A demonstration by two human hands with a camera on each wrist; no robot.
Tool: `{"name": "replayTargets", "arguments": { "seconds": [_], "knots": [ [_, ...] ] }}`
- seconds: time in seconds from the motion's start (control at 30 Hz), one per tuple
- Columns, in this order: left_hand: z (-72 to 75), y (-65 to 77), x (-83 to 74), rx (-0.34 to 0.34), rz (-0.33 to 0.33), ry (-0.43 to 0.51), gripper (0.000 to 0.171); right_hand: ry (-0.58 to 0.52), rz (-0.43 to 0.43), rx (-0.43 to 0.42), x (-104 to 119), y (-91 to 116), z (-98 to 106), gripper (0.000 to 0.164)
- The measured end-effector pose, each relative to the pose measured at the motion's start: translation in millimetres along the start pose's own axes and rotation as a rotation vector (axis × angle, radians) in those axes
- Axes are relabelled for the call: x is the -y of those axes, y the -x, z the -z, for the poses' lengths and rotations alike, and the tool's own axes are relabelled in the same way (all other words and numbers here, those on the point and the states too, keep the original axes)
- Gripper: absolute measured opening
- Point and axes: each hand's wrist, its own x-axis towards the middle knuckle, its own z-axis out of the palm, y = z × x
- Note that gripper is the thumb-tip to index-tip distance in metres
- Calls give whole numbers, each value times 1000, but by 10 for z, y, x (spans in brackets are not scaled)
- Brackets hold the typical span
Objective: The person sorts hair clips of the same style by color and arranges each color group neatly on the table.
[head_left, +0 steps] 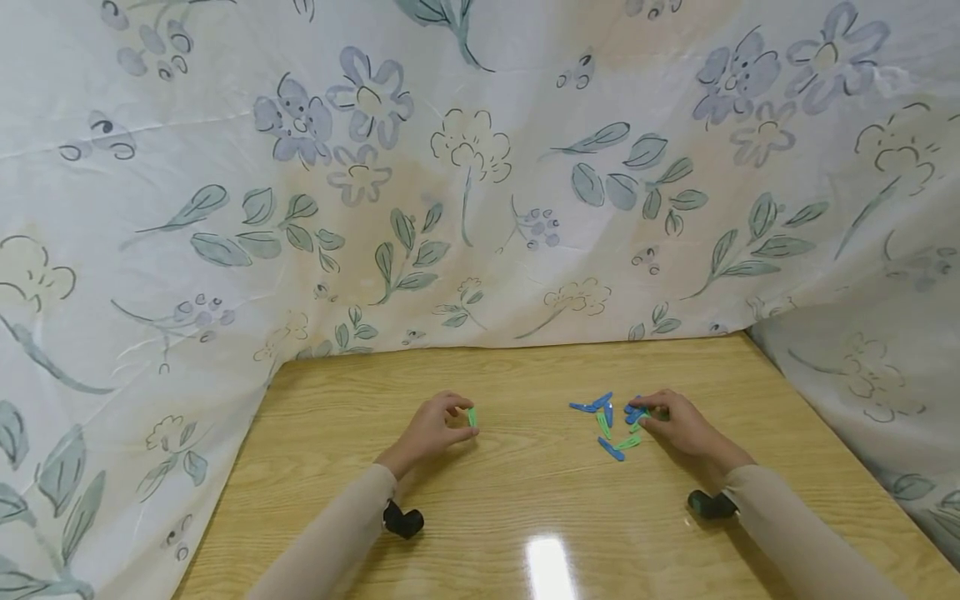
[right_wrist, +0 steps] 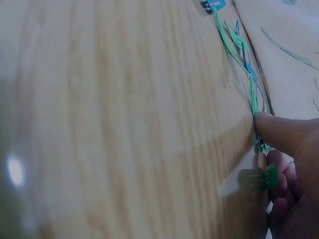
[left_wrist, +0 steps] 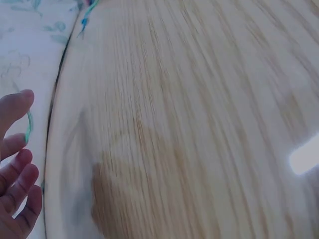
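Note:
My left hand pinches a green hair clip between thumb and index finger, above the left part of the table. In the left wrist view that clip spans the gap from thumb to fingertip. On the right, my right hand reaches into a loose group of blue and green snap clips, its thumb and fingers around a green clip. Another green clip shows at the curled fingers in the right wrist view. Beside this hand lie a green clip and a blue clip.
A wooden table spans the space beneath both hands. Floral cloth hangs along its back and sides. More blue clips lie left of the right hand. Black wrist devices sit below both sleeves.

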Motion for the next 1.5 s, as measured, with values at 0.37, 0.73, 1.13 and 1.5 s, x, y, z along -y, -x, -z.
{"name": "replayTargets", "arguments": {
  "seconds": [0.37,0.73,1.13,1.5],
  "knots": [
    [186,120,236,-28,51,-30,41,4,-10,-1,-29,-21,-5,31],
    [400,198,492,-81,133,-119,43,4,-12,3,-8,-38,-6,31],
    [470,222,682,-77,168,-137,47,27,7,-6,-27,-49,-14,31],
    [472,204,699,-82,197,-74,47,26,-6,2,-17,-33,-11,31]
  ]
}}
